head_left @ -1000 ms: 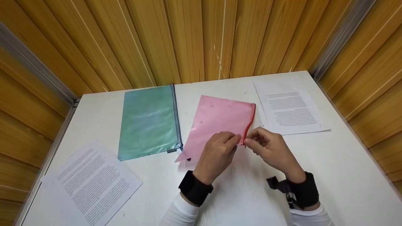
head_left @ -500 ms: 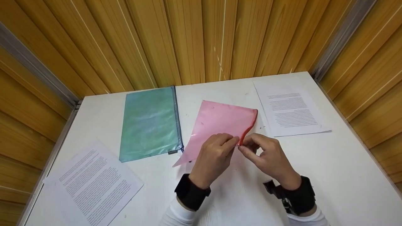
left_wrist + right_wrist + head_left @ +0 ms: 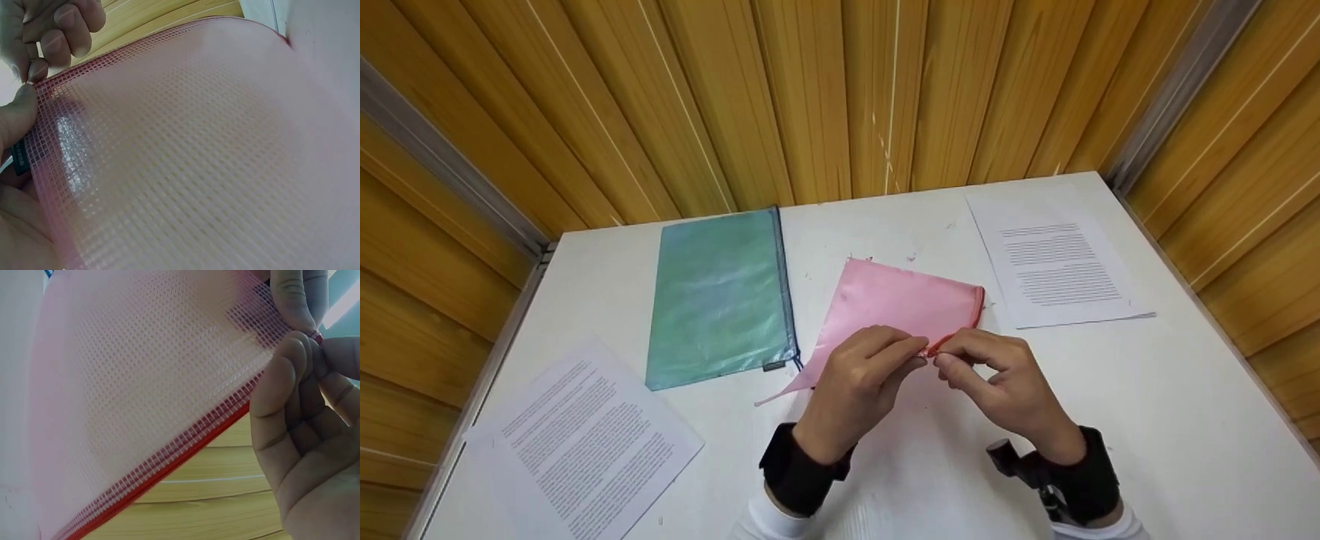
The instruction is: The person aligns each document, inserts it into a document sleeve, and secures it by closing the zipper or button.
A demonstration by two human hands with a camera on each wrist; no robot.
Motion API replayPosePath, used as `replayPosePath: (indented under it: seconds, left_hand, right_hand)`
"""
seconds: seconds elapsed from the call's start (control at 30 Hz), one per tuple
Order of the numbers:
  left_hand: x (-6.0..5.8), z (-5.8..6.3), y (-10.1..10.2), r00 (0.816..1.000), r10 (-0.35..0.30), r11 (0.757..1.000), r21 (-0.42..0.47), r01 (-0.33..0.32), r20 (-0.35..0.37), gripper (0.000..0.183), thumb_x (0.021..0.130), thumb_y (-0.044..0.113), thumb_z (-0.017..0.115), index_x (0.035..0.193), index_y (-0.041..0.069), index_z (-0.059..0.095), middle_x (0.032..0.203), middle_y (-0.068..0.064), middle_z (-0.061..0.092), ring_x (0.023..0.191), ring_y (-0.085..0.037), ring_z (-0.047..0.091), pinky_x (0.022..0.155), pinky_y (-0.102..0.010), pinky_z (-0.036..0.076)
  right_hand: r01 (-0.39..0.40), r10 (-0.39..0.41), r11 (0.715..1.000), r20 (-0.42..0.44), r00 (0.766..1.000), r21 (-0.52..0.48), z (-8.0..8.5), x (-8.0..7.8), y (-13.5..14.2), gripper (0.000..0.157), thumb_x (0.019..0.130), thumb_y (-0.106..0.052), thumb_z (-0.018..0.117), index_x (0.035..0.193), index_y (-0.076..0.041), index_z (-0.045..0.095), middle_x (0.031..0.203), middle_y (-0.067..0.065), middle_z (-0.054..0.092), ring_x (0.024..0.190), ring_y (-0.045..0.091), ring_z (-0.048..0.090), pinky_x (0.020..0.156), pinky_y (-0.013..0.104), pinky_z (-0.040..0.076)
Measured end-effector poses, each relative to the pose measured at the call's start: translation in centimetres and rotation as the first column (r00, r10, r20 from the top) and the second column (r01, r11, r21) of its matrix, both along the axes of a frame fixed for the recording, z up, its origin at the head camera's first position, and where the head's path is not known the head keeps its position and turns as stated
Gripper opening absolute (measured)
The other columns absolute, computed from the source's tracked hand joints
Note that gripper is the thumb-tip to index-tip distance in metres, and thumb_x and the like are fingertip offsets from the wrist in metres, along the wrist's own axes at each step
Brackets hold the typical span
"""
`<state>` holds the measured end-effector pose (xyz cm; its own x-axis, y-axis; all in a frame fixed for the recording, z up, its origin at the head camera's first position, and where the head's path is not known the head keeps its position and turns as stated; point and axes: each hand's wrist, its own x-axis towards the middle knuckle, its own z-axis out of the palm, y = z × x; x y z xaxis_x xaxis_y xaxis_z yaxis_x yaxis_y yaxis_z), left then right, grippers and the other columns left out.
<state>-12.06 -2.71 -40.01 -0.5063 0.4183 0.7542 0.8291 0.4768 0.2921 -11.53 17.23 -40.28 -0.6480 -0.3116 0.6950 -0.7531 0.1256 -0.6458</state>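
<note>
A pink mesh zipper pouch with a red zipper edge is lifted at its near right corner and slopes down to the table. My left hand grips that corner, thumb on one face and fingers on the other, as the left wrist view shows. Right beside it, my right hand pinches the end of the red zipper between thumb and forefinger. Whether a zipper pull lies between these fingertips is hidden. A small dark label hangs by the left thumb.
A green zipper pouch with a dark blue zipper lies left of the pink one. Printed sheets lie at the front left, and more printed sheets at the back right. Wood-patterned panels rise behind the white table.
The hands have drawn the pink pouch's held corner slightly toward me, and its far edge has slid nearer. The zipper edge bends more at the fingers. Both hands keep their hold.
</note>
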Motion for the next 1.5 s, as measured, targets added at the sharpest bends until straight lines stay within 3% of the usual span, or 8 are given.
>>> replayPosePath:
  seconds: [0.23,0.4,0.6,1.23,1.5]
  left_hand:
    - [0.4,0.6,-0.4,0.998,0.030,1.000,0.005,-0.029,-0.059,0.006,0.090,0.011,0.071,0.091,0.012,0.077,0.081,0.002,0.069,0.075,-0.009,0.063,0.076,-0.014,0.053]
    - [0.4,0.9,-0.7,0.996,0.002,1.000,0.010,-0.001,-0.086,0.006,0.091,0.011,0.070,0.093,0.010,0.075,0.082,0.001,0.068,0.076,-0.008,0.062,0.073,-0.013,0.051]
    - [0.2,0.7,-0.8,0.996,-0.059,0.998,0.023,0.060,-0.074,0.011,0.090,0.011,0.072,0.099,0.008,0.075,0.086,0.000,0.068,0.078,-0.009,0.062,0.075,-0.011,0.051]
    - [-0.1,0.5,-0.5,0.978,-0.047,0.989,0.127,0.073,-0.202,0.005,0.088,0.010,0.073,0.091,0.008,0.077,0.078,0.001,0.070,0.072,-0.010,0.062,0.070,-0.017,0.051]
    - [-0.3,0.4,-0.4,0.980,-0.047,0.985,0.157,0.079,-0.194,0.006,0.087,0.010,0.073,0.090,0.006,0.077,0.078,0.000,0.071,0.071,-0.010,0.063,0.070,-0.017,0.052]
  right_hand:
    - [-0.092,0.094,0.995,0.064,0.993,-0.037,0.0,0.5,-0.6,0.027,0.084,0.021,0.059,0.087,-0.004,0.067,0.070,0.009,0.060,0.060,0.009,0.054,0.056,0.018,0.047]
    - [-0.132,0.144,0.986,0.125,0.982,-0.098,0.2,0.6,-1.0,0.023,0.087,0.020,0.055,0.085,0.000,0.065,0.069,0.011,0.058,0.057,0.014,0.052,0.051,0.021,0.045]
    - [-0.129,0.148,0.984,0.157,0.976,-0.126,0.1,0.6,-1.0,0.020,0.088,0.019,0.054,0.081,0.003,0.063,0.067,0.011,0.056,0.055,0.016,0.050,0.050,0.022,0.045]
    - [-0.155,0.196,0.968,0.209,0.958,-0.198,0.5,1.1,-1.2,0.019,0.089,0.020,0.051,0.079,0.007,0.060,0.063,0.012,0.052,0.053,0.018,0.046,0.046,0.029,0.039]
    - [-0.058,0.106,0.985,0.305,0.947,-0.164,0.6,1.1,-0.8,0.020,0.089,0.015,0.057,0.076,0.003,0.064,0.060,0.014,0.053,0.050,0.021,0.047,0.045,0.028,0.041]
